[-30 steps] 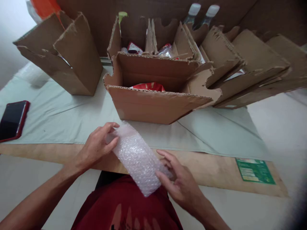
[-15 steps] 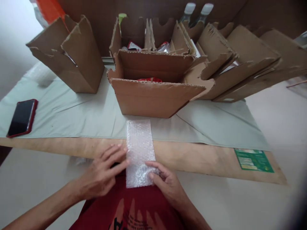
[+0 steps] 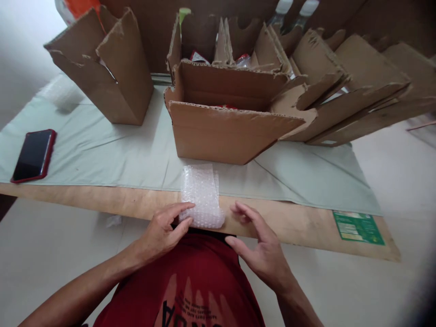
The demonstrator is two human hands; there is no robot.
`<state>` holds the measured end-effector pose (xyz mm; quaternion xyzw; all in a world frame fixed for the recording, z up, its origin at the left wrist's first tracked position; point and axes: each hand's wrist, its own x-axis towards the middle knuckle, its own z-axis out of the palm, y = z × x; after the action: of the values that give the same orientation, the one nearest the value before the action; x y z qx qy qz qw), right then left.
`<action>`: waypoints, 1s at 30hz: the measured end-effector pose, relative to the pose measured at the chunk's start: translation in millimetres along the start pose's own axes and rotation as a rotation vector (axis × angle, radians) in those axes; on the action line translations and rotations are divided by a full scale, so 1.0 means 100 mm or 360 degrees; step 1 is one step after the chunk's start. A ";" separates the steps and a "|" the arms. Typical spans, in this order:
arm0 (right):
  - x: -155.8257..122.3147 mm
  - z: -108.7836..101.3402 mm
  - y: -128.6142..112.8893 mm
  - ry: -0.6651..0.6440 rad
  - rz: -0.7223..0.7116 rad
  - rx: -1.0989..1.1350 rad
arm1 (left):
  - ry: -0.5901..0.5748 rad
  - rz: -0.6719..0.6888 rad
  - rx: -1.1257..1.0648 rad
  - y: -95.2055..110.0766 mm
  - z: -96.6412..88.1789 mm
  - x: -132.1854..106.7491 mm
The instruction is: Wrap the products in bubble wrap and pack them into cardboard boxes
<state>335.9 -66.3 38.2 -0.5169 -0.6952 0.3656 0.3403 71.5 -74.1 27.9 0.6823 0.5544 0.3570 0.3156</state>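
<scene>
A strip of clear bubble wrap (image 3: 201, 193) lies across the table's front edge, its near end folded up into a thick roll. My left hand (image 3: 166, 229) grips the left end of that roll between thumb and fingers. To the right of the wrap, my right hand (image 3: 260, 243) hovers apart from it, thumb and fingers spread, holding nothing. Whatever may be inside the fold cannot be made out.
Behind the wrap stands an open cardboard box (image 3: 235, 134) with something red inside. Several more cardboard bins line the back. A phone (image 3: 33, 155) lies at left, a green printed card (image 3: 358, 228) at right. A taller carton (image 3: 112, 86) stands back left.
The wrap's near end has been folded up away from me, so the strip is shorter. My right hand has let go and moved right. My left hand now grips the wrap's left end.
</scene>
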 end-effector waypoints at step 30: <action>0.58 0.06 -0.06 -0.0836 -0.0125 0.0029 | -0.0044 -0.0070 -0.0004 -0.01 0.01 0.17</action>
<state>314.4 -12.5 45.9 -0.3738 -0.7759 0.4800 0.1670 73.8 -56.8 29.0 0.6744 0.5644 0.3413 0.3319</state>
